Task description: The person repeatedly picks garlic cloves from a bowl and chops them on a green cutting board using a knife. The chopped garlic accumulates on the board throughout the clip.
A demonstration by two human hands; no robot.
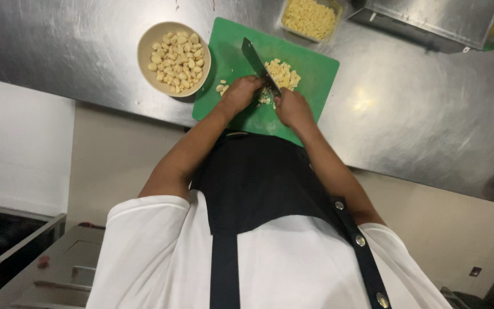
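Note:
On a green cutting board (315,71) lies a pile of chopped garlic (281,74). My right hand (293,107) grips the handle of a dark-bladed knife (255,59), whose blade angles across the board with its tip pointing away from me. My left hand (240,91) is curled on the board just left of the blade, fingers over a few garlic pieces (222,87); what it grips, if anything, is hidden. A beige bowl (144,48) of peeled garlic cloves stands to the left of the board.
Board and bowl rest on a steel counter (407,109). A clear tub of chopped garlic (310,17) sits beyond the board, beside a steel tray (441,20) at the far right. My white shirt and black apron fill the lower view.

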